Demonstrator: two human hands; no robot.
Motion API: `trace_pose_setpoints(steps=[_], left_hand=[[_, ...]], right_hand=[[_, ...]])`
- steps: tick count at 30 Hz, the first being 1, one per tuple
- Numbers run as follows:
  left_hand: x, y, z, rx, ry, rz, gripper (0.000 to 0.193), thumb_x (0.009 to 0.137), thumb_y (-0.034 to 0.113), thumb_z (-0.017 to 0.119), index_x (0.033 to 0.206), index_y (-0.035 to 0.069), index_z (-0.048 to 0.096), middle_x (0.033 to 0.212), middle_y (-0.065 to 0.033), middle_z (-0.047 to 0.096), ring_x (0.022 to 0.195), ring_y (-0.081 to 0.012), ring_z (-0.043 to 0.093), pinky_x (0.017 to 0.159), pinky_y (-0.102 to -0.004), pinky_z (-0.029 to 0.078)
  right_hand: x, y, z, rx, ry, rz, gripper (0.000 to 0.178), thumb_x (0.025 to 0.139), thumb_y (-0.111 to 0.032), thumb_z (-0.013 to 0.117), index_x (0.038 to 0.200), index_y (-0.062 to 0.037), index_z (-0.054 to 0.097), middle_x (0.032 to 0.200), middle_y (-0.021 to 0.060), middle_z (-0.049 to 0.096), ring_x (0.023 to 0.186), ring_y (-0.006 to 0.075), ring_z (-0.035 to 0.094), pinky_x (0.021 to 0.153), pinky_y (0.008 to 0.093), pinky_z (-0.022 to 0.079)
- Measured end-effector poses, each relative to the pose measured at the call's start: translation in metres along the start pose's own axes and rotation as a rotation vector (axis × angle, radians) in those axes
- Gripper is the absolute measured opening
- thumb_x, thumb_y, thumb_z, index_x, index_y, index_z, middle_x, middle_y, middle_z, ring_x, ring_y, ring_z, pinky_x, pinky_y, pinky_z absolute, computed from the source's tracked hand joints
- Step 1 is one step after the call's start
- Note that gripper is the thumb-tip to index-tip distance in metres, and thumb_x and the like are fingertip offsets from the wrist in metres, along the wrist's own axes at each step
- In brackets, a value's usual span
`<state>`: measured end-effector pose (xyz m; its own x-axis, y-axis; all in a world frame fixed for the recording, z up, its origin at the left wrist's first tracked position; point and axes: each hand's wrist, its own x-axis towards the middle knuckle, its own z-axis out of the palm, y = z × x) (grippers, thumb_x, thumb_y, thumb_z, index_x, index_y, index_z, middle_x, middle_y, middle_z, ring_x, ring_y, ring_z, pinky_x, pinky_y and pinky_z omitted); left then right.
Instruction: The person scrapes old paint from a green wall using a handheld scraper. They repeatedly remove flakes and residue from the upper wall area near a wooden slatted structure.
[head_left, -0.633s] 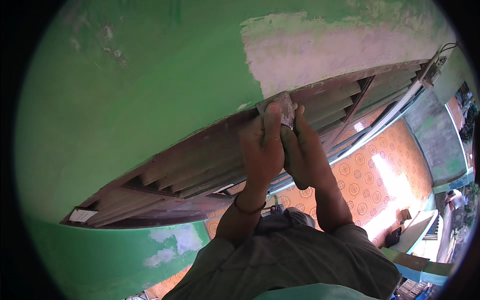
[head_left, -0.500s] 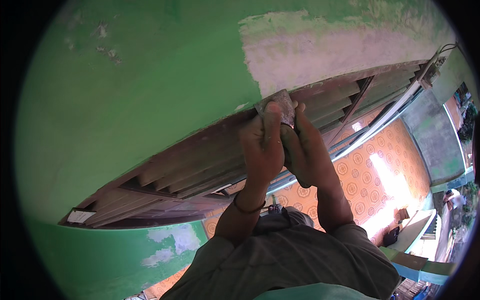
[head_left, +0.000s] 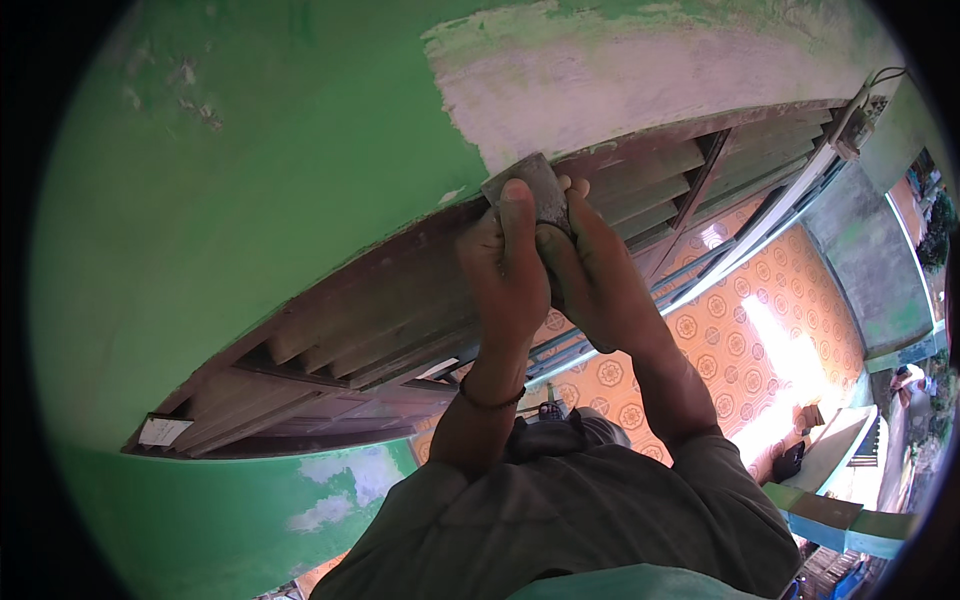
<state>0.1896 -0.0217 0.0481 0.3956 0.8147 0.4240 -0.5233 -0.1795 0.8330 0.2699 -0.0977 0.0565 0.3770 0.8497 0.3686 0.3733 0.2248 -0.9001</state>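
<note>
From where I stand, left hand (head_left: 507, 268) and right hand (head_left: 592, 268) both grasp a flat scraper (head_left: 543, 184), twelve o'clock from the chest (head_left: 570, 505), at the window frame (head_left: 625, 151), a pale wall patch (head_left: 590, 85) at one o'clock.

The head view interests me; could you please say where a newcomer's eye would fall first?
Probably on the pale patch of the green wall, at upper right. Just below its lower-left corner, the left hand and right hand hold a flat grey piece; the sunlit orange floor glares at right.
</note>
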Motion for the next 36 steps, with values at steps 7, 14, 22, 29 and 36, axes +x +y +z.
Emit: trace_pose_setpoints(steps=[7,14,22,29,36], left_hand=[[0.0,0.001,0.005,0.027,0.037,0.04,0.053,0.112,0.038,0.046,0.115,-0.011,0.066,0.104,-0.0209,0.075,0.086,-0.0218,0.073,0.078,-0.0329,0.06],[0.0,0.007,0.002,0.01,0.05,-0.063,0.049,0.112,0.034,0.048,0.116,-0.011,0.067,0.106,-0.0208,0.075,0.094,-0.0221,0.073,0.083,-0.032,0.059],[0.002,0.01,0.002,-0.016,0.022,0.057,0.048,0.112,0.034,0.048,0.116,-0.011,0.066,0.107,-0.0208,0.075,0.097,-0.022,0.072,0.084,-0.0333,0.059],[-0.001,0.017,-0.001,0.063,0.03,-0.084,0.048,0.112,0.033,0.046,0.114,-0.01,0.068,0.105,-0.0197,0.076,0.091,-0.0191,0.072,0.081,-0.0303,0.058],[0.001,0.016,0.0,0.043,0.021,0.025,0.048,0.112,0.032,0.047,0.113,-0.009,0.07,0.102,-0.0191,0.077,0.086,-0.0181,0.072,0.077,-0.0296,0.058]], right_hand=[[0.004,0.0,-0.002,0.035,-0.046,-0.057,0.037,0.107,-0.017,0.05,0.137,0.0056,0.045,0.1,0.0145,0.063,0.083,0.0143,0.058,0.072,0.0313,0.051],[0.005,-0.002,-0.002,0.048,-0.051,-0.029,0.035,0.107,-0.016,0.049,0.136,0.0032,0.047,0.097,0.0146,0.065,0.083,0.015,0.059,0.074,0.0326,0.052],[0.005,-0.007,0.001,0.02,-0.036,-0.089,0.035,0.107,-0.016,0.049,0.136,0.0048,0.047,0.099,0.0155,0.064,0.085,0.015,0.059,0.076,0.0339,0.052],[0.005,-0.012,0.003,0.034,-0.065,0.104,0.046,0.107,-0.021,0.049,0.14,0.0098,0.043,0.107,0.0312,0.066,0.097,0.0446,0.069,0.083,0.0442,0.052],[0.003,-0.015,0.005,0.074,-0.016,-0.026,0.042,0.107,-0.017,0.05,0.14,0.008,0.044,0.095,0.016,0.063,0.084,0.0208,0.06,0.071,0.0335,0.051]])
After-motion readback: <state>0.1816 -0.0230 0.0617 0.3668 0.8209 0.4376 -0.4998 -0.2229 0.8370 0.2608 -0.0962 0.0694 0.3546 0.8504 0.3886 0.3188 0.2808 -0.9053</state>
